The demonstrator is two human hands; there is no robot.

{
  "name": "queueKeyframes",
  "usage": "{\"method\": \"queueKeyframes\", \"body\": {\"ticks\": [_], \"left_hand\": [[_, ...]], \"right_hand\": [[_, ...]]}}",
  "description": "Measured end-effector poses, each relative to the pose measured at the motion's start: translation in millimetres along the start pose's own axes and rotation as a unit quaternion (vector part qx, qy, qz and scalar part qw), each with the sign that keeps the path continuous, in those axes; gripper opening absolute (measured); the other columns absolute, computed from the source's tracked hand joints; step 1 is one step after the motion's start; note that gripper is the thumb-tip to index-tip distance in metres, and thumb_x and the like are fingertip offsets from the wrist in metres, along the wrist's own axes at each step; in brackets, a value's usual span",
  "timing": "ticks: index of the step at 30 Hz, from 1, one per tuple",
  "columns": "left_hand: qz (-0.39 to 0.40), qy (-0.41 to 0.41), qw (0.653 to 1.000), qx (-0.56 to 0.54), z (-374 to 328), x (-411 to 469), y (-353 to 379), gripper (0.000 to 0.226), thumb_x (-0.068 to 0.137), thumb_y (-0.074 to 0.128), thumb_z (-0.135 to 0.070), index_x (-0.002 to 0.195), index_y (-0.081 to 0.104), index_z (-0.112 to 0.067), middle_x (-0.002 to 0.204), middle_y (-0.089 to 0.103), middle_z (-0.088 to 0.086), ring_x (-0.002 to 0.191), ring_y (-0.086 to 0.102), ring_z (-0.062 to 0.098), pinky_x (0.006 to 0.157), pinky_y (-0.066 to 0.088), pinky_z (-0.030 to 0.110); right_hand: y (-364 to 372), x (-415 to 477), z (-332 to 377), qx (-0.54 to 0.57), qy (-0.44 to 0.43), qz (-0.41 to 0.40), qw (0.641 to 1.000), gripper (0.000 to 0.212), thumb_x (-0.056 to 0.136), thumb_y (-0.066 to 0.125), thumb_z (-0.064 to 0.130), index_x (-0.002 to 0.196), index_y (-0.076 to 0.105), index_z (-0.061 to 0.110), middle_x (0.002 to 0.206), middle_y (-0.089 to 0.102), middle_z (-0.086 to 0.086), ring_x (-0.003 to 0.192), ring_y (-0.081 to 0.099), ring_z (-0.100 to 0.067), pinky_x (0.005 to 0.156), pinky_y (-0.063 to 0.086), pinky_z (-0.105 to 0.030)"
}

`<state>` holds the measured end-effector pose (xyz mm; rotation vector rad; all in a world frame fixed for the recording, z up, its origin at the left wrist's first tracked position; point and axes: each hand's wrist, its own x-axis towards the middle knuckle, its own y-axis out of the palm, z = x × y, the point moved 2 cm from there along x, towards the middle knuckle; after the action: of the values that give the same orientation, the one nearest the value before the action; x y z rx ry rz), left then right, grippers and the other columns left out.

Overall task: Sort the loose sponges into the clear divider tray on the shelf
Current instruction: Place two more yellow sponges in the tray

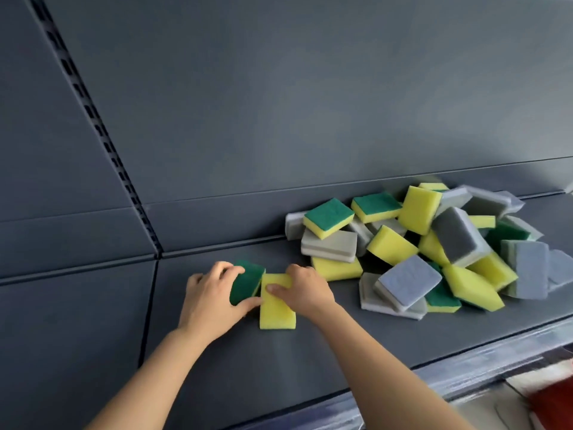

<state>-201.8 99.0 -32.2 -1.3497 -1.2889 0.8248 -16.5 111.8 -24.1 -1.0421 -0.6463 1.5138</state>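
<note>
Two yellow-and-green sponges stand side by side on the dark grey shelf (235, 361). My left hand (210, 301) grips the one showing its green face (246, 282), fingers curled over its top. My right hand (305, 290) holds the one showing its yellow side (277, 308), thumb pressed on that face. A loose pile of yellow-green and grey sponges (412, 246) lies to the right against the back wall. No clear divider tray is visible.
A slotted upright (102, 135) runs down the grey back panel at left. The shelf's front edge carries a clear price strip (483, 364). Below the shelf at bottom right, something red and white (548, 392) shows.
</note>
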Motion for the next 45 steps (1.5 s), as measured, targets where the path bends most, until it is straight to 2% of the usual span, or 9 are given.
{"method": "queueKeyframes", "body": {"ticks": [4,9,15,18,20,26,30,34,45], "left_hand": [[0.049,-0.052,0.997,0.015,-5,3,-8,0.059,0.077,0.061,-0.053,0.128,0.043,-0.029,0.122,0.059,-0.008,0.113,0.05,0.019,0.087,0.037,0.035],[0.087,-0.14,0.973,-0.16,-7,-10,-16,0.053,0.085,0.051,-0.023,0.132,0.036,-0.04,0.124,0.046,-0.009,0.108,0.05,0.02,0.082,0.043,0.034],[0.1,-0.251,0.795,-0.543,-11,-38,-30,0.043,0.091,0.038,-0.01,0.122,0.056,-0.034,0.11,0.065,-0.014,0.098,0.057,0.008,0.086,0.042,0.028],[0.083,-0.244,0.789,-0.557,-6,-58,-40,0.015,0.086,0.054,-0.045,0.097,0.066,-0.043,0.094,0.071,-0.016,0.087,0.065,0.004,0.077,0.045,0.028],[0.043,-0.262,0.792,-0.55,0,-70,-45,0.026,0.075,0.066,-0.059,0.095,0.066,-0.042,0.095,0.071,-0.016,0.088,0.066,0.004,0.075,0.046,0.028],[-0.084,-0.31,0.795,-0.515,31,-108,-71,0.033,0.076,0.069,-0.051,0.1,0.064,-0.03,0.1,0.069,-0.005,0.095,0.064,0.017,0.079,0.052,0.037],[-0.156,-0.297,0.811,-0.48,63,-147,-94,0.024,0.086,0.067,-0.033,0.105,0.056,-0.043,0.106,0.065,-0.007,0.099,0.061,0.014,0.082,0.051,0.036],[-0.208,-0.305,0.799,-0.474,98,-194,-118,0.033,0.089,0.063,-0.027,0.111,0.053,-0.05,0.11,0.063,-0.004,0.099,0.061,0.016,0.084,0.052,0.039],[-0.271,-0.335,0.769,-0.472,207,-312,-182,0.03,0.084,0.07,-0.02,0.098,0.061,-0.045,0.11,0.064,0.006,0.101,0.062,0.025,0.086,0.054,0.048]], "right_hand": [[-1,-7,1,0.013,-0.004,0.007,1.0,0.06,0.078,0.062,0.062,0.115,0.051,0.015,0.111,0.053,-0.006,0.102,0.054,-0.026,0.072,0.041,-0.031],[5,-16,0,0.069,-0.017,0.015,0.997,0.044,0.079,0.066,0.054,0.095,0.045,0.019,0.1,0.055,0.0,0.088,0.053,-0.019,0.067,0.038,-0.03],[8,-23,3,0.314,-0.025,0.065,0.947,0.046,0.075,0.078,0.038,0.109,0.057,0.015,0.11,0.059,0.0,0.099,0.057,-0.016,0.083,0.05,-0.031],[10,-31,18,0.337,-0.066,0.087,0.935,0.042,0.074,0.079,0.035,0.108,0.065,0.013,0.111,0.064,-0.002,0.102,0.061,-0.018,0.081,0.051,-0.029],[10,-38,30,0.347,-0.102,0.091,0.928,0.035,0.075,0.079,0.032,0.103,0.067,0.017,0.101,0.065,0.003,0.094,0.06,-0.013,0.072,0.047,-0.023],[22,-64,77,0.362,-0.181,0.109,0.908,0.024,0.076,0.079,0.029,0.097,0.067,0.028,0.092,0.063,0.009,0.087,0.06,-0.012,0.072,0.047,-0.023],[33,-81,113,0.357,-0.204,0.148,0.899,0.032,0.076,0.079,0.027,0.103,0.063,0.027,0.101,0.064,0.004,0.096,0.062,-0.017,0.081,0.054,-0.033],[52,-104,157,0.344,-0.244,0.181,0.889,0.035,0.078,0.077,0.019,0.109,0.061,0.021,0.1,0.063,0.0,0.089,0.06,-0.014,0.074,0.05,-0.022],[126,-191,279,0.369,-0.302,0.209,0.854,0.022,0.079,0.076,0.009,0.096,0.067,0.02,0.082,0.064,0.004,0.071,0.058,-0.006,0.064,0.046,-0.016]]}}
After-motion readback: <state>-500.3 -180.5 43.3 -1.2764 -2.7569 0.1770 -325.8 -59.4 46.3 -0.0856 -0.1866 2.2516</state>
